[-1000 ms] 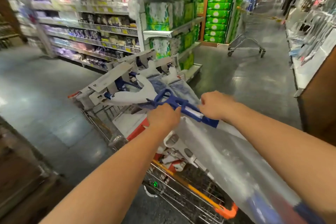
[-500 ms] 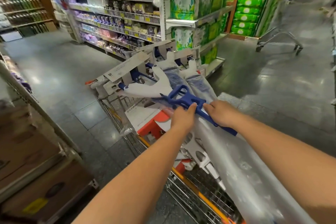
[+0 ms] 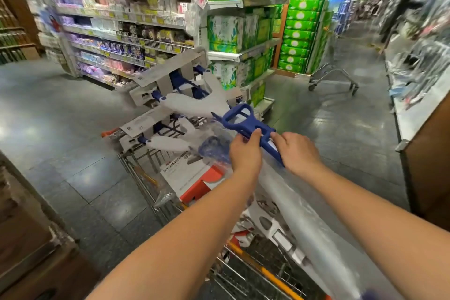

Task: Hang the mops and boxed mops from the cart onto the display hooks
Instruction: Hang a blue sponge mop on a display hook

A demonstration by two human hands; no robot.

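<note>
A mop wrapped in clear plastic (image 3: 299, 204) slants up out of the wire cart (image 3: 146, 178), its blue handle (image 3: 243, 122) raised at the top. My left hand (image 3: 244, 153) grips the blue handle from the left. My right hand (image 3: 295, 151) holds it just behind, on the right side. More mops with white heads (image 3: 192, 102) and grey cardboard sleeves (image 3: 168, 68) lie across the cart's far end. A white and orange mop box (image 3: 192, 178) rests in the cart under my left wrist. Display hooks with hanging goods (image 3: 423, 61) show blurred at the right.
Shelves of packaged goods (image 3: 121, 31) and green tissue packs (image 3: 229, 31) stand ahead. An empty trolley (image 3: 333, 78) is parked in the aisle at the back right. A brown counter (image 3: 428, 153) borders the right side, brown fixtures (image 3: 29, 238) the left. Grey tiled floor (image 3: 60, 129) surrounds the cart.
Both hands have lifted the blue handle higher and to the right, out above the other mops. The view has swung right again, bringing the right-hand display back into sight.
</note>
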